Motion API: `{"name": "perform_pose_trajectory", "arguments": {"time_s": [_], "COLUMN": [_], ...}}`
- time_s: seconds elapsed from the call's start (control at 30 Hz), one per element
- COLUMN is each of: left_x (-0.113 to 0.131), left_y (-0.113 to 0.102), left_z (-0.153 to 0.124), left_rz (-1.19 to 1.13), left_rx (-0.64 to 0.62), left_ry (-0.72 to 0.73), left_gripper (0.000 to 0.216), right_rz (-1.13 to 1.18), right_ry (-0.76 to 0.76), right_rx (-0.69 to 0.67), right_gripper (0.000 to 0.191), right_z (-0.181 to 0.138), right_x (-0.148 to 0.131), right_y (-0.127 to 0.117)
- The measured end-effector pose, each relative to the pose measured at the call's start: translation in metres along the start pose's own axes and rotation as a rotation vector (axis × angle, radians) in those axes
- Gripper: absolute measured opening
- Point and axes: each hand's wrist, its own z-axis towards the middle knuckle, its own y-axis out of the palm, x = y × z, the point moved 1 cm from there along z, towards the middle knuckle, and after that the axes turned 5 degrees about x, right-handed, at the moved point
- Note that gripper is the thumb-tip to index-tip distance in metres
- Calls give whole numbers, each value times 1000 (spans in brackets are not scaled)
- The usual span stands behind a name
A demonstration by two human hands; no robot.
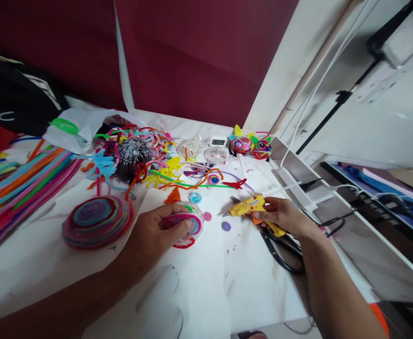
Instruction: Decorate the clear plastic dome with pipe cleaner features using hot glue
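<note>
Pinched in my left hand point(162, 230) is a coiled pipe-cleaner disc point(194, 226), pink outside and blue inside. It sits against a clear rounded piece with a red curl below, partly hidden by my fingers. My right hand point(284, 215) is wrapped round a yellow glue gun point(247, 206), its nozzle pointing left above the paper. Between the hands lie a small purple coil point(226, 226) and a pink one point(207, 216). A blue coil point(195, 197) and an orange cone-shaped coil point(173, 195) rest just beyond my left hand. Black-handled scissors point(286, 252) lie beneath my right hand.
A large coiled multicolour dome point(98, 221) sits at left, beside long pipe cleaners point(26, 193). Behind are a tangled pipe-cleaner heap point(157, 141), clear domes point(216, 155), a small digital display point(218, 141) and decorated figures point(250, 143). A cable tray point(308, 197) edges the right side.
</note>
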Motion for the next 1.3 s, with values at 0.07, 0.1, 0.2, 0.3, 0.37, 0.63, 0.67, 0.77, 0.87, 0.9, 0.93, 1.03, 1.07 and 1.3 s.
{"name": "perform_pose_trajectory", "arguments": {"time_s": [0.07, 0.1, 0.2, 0.3, 0.37, 0.63, 0.67, 0.77, 0.87, 0.9, 0.93, 1.03, 1.07, 1.3], "left_x": [0, -1, -3, -5, -6, -4, -5, -8, -9, -9, -9, -9, -10, -13], "left_y": [-2, -2, -4, -5, -5, -3, -3, -3, -2, -2, -2, -2, -2, -1], "left_z": [1, 1, 2, 2, 1, -2, -3, -4, -5, -6, -6, -6, -5, -3], "left_rz": [11, 13, -9, -11, -14, 97, 121, 160, 165, 167, 167, 166, 169, 148], "left_rx": [-23, -47, -105, -117, -120, -130, -148, -189, -181, -183, -186, -196, -202, -246], "left_ry": [5, 1, -10, -5, 2, 53, 66, 104, 142, 152, 158, 158, 156, 104], "left_gripper": [22, 21, 20, 19, 17, 19, 18, 15, 15, 16, 16, 17, 17, 13], "right_rz": [-168, -276, -621, -761, -639, 10, 48, 135, 183, 192, 198, 225, 233, 274], "right_ry": [-46, -80, -194, -341, -487, -430, -422, -400, -394, -394, -396, -397, -399, -399], "right_rx": [12, 26, 147, 361, 373, -173, -189, -164, -133, -130, -129, -132, -132, -121], "right_gripper": [37, 36, 38, 41, 38, 30, 32, 36, 36, 36, 36, 35, 34, 30], "right_z": [1, 0, -5, -20, -33, -64, -64, -61, -59, -59, -59, -59, -59, -59], "right_x": [1, 1, -1, -12, -23, -57, -58, -56, -52, -51, -50, -48, -47, -43], "right_y": [0, 0, -2, 4, 17, 105, 111, 120, 122, 123, 123, 126, 126, 129]}}
